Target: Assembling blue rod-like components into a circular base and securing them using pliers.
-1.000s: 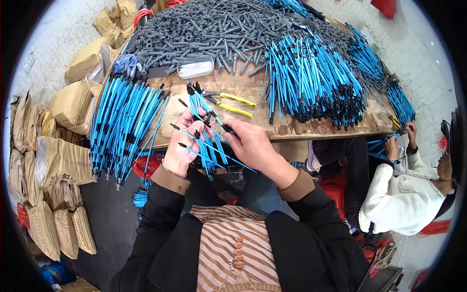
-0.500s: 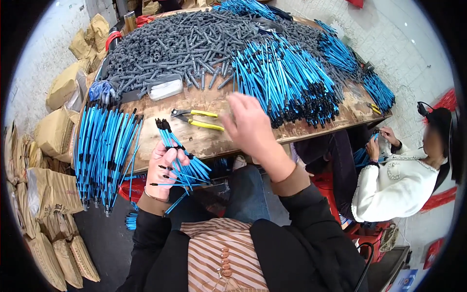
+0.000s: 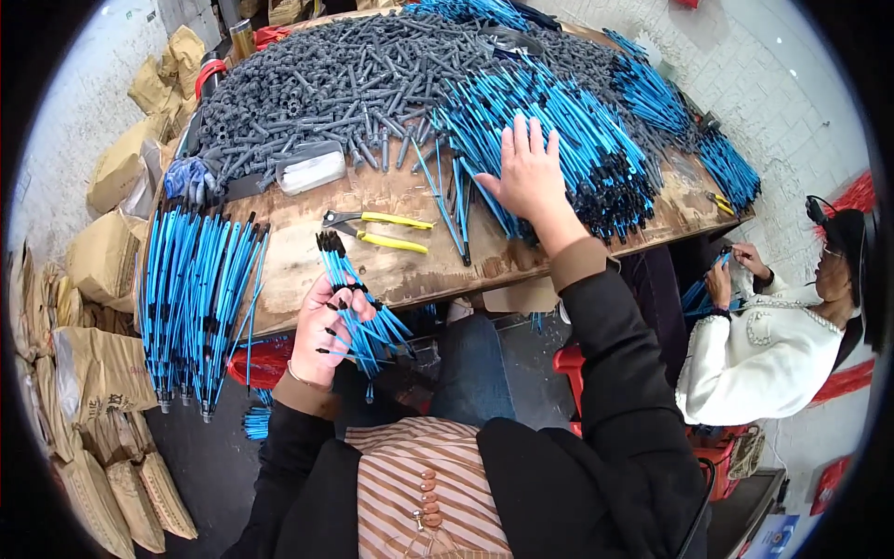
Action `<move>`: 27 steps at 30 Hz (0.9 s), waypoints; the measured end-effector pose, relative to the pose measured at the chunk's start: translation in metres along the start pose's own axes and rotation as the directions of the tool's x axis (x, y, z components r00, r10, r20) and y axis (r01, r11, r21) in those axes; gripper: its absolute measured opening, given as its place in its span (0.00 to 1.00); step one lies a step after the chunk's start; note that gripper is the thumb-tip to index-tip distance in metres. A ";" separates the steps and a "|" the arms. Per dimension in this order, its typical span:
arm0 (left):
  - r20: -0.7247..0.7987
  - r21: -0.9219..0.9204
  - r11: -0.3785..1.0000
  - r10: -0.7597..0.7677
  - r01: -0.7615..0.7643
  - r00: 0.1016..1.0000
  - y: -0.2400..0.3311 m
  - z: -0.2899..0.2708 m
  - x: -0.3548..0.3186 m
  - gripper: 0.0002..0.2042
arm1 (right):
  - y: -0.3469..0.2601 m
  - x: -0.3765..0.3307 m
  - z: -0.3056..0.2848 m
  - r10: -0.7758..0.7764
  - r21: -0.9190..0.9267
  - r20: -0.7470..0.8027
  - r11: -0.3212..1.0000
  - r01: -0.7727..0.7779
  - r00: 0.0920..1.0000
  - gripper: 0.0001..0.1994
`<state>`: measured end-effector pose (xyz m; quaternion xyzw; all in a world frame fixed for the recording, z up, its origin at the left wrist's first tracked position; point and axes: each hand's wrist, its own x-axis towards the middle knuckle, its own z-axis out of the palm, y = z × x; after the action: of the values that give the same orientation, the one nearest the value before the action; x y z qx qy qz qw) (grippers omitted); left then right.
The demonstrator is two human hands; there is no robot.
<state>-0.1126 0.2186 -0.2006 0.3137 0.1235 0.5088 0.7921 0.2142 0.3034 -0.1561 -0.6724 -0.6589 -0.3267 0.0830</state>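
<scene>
My left hand is closed round a small bundle of thin blue rods with black ends, held just off the near edge of the table. My right hand lies flat, thumb out and fingers stretched, on the left side of a big heap of blue rods with black ends. Two or three rods have slid out to the left of that heap onto bare wood. Between my hands lies a pair of pliers with yellow handles and dark jaws.
A large mound of grey plastic plugs covers the back of the wooden table. More blue rods overhang its left edge. A clear tray holds something white. Brown paper sacks stand left. A co-worker in white handles rods at right.
My right hand has moved up and right from beside the pliers onto the rod heap. A few rods now lie apart at the heap's left. My left hand keeps its bundle, shifted slightly right.
</scene>
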 end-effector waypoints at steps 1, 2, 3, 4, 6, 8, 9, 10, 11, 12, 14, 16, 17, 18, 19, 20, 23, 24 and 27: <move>-0.015 0.025 1.000 -0.001 0.001 1.000 -0.001 -0.001 0.003 0.10 | 0.006 0.006 0.004 -0.038 0.016 -0.009 0.999 0.038 0.999 0.39; -0.029 0.051 0.999 -0.001 0.002 1.000 -0.002 -0.002 0.007 0.10 | 0.010 0.011 0.007 -0.075 0.031 -0.019 0.997 0.076 0.997 0.39; -0.042 0.076 0.997 0.000 0.003 0.999 -0.003 -0.002 0.009 0.09 | 0.014 0.012 0.009 -0.112 0.044 -0.030 0.993 0.113 0.993 0.39; -0.046 0.077 0.997 0.003 0.000 0.999 -0.003 -0.003 0.007 0.09 | 0.010 0.013 0.008 -0.115 0.048 -0.031 0.992 0.117 0.993 0.39; -0.008 0.027 0.999 -0.027 0.027 1.000 -0.004 -0.006 0.002 0.09 | -0.004 0.014 0.004 -0.090 -0.011 -0.016 0.996 0.090 0.996 0.36; 0.033 -0.024 0.998 -0.056 0.057 0.998 -0.006 -0.010 -0.004 0.09 | -0.019 0.014 0.000 -0.063 -0.072 -0.002 0.995 0.063 0.998 0.34; 0.033 -0.023 0.998 -0.054 0.055 0.998 -0.004 -0.012 -0.006 0.09 | -0.025 0.014 -0.002 -0.063 -0.071 -0.004 0.995 0.063 0.998 0.34; 0.067 -0.043 0.996 -0.074 0.077 0.995 -0.003 -0.014 -0.009 0.09 | -0.033 0.014 -0.004 -0.063 -0.058 -0.044 0.997 0.060 0.997 0.31; 0.099 -0.066 0.993 -0.092 0.099 0.991 -0.003 -0.017 -0.011 0.09 | -0.038 0.014 -0.004 -0.064 -0.046 -0.082 0.997 0.061 0.995 0.29; 0.130 -0.089 0.989 -0.109 0.121 0.985 -0.004 -0.019 -0.012 0.09 | -0.042 0.013 -0.004 -0.066 -0.033 -0.120 0.997 0.062 0.991 0.26; 0.155 -0.112 0.984 -0.119 0.138 0.981 -0.004 -0.013 -0.014 0.09 | -0.046 0.011 -0.008 -0.074 -0.015 -0.158 0.997 0.072 0.985 0.23; -0.011 0.076 0.997 -0.029 0.029 1.000 -0.004 0.011 -0.012 0.10 | -0.048 0.012 -0.018 -0.114 0.115 -0.158 0.984 0.133 0.981 0.17; -0.087 0.175 0.984 0.027 -0.012 0.996 -0.003 0.023 -0.010 0.10 | -0.049 0.013 -0.024 -0.133 0.180 -0.159 0.970 0.162 0.978 0.14; -0.157 0.275 0.960 0.088 -0.042 0.984 -0.002 0.026 -0.009 0.10 | -0.052 0.012 -0.028 -0.152 0.243 -0.160 0.951 0.189 0.975 0.11; -0.169 0.277 0.960 0.094 -0.044 0.981 0.000 0.022 -0.009 0.10 | -0.059 0.009 -0.031 -0.160 0.253 -0.160 0.947 0.197 0.974 0.11; -0.139 0.237 0.971 0.070 -0.035 0.988 0.002 0.013 -0.009 0.10 | -0.067 0.004 -0.036 -0.149 0.311 -0.053 0.937 0.158 0.987 0.09; -0.023 0.113 0.994 -0.002 0.004 1.000 0.004 -0.009 -0.008 0.10 | -0.084 -0.008 -0.046 -0.128 0.431 0.274 0.902 -0.003 0.953 0.04; -0.025 0.113 0.994 -0.001 0.004 1.000 0.004 -0.011 -0.007 0.10 | -0.085 -0.008 -0.041 -0.130 0.432 0.275 0.902 -0.002 0.953 0.04; 0.019 0.130 0.992 0.008 -0.010 1.000 0.006 -0.014 -0.009 0.10 | -0.092 -0.014 -0.017 -0.096 0.315 0.175 0.948 0.037 0.980 0.04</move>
<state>-0.1282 0.2180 -0.2090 0.3697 0.1478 0.5003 0.7689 0.1232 0.2930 -0.1803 -0.6561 -0.7293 -0.1569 0.1139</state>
